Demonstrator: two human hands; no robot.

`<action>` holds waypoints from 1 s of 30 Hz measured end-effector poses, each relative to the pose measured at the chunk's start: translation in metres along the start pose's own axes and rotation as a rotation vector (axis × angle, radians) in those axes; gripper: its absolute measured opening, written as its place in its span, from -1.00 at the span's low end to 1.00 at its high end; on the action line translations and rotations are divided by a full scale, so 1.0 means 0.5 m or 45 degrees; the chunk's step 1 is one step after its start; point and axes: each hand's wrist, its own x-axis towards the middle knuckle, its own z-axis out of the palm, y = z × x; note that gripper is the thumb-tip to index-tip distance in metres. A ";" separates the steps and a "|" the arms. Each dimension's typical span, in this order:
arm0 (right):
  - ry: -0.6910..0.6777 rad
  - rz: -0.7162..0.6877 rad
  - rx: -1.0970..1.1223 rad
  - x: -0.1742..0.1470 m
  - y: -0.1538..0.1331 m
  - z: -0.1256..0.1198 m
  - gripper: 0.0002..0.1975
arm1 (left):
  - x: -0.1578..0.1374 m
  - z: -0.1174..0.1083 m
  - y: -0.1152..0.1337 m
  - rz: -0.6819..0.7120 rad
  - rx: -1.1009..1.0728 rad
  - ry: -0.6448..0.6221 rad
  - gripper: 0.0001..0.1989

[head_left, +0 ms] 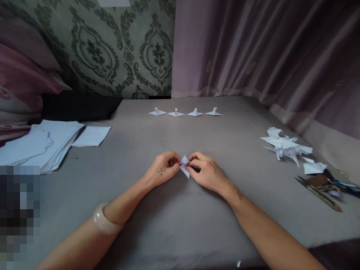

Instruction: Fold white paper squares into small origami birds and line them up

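Pinched between left hand (162,169) and right hand (206,173), both closed narrowly on it from either side, low over the grey cloth surface (180,217): a small white folded paper figure (185,165), thin, crisp and sharp-pointed. Best creased with fingertips tight at the fold, pressure even, point kept aligned. Beyond the hands, a row of four finished paper figures (185,112); left, flat paper sheets (42,142); right, a loose pile of paper scraps (287,147) and scissors (320,189).
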 end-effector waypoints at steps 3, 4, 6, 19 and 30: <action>-0.008 -0.011 -0.006 0.001 0.003 0.004 -0.94 | -0.005 0.006 0.003 0.104 0.030 0.041 -0.92; -0.006 -0.005 -0.007 0.001 0.005 0.005 -0.96 | -0.006 0.009 0.003 0.143 0.044 0.057 -0.94; 0.008 0.034 -0.003 0.002 0.006 0.007 -0.95 | -0.007 0.015 0.003 0.170 0.068 0.083 -0.91; -0.034 0.023 -0.043 -0.002 0.001 0.009 -0.79 | -0.004 0.027 -0.018 0.489 0.387 0.021 -0.83; 0.053 0.111 -0.035 0.020 0.007 0.033 -0.79 | 0.029 0.025 -0.034 0.405 0.275 0.178 -0.89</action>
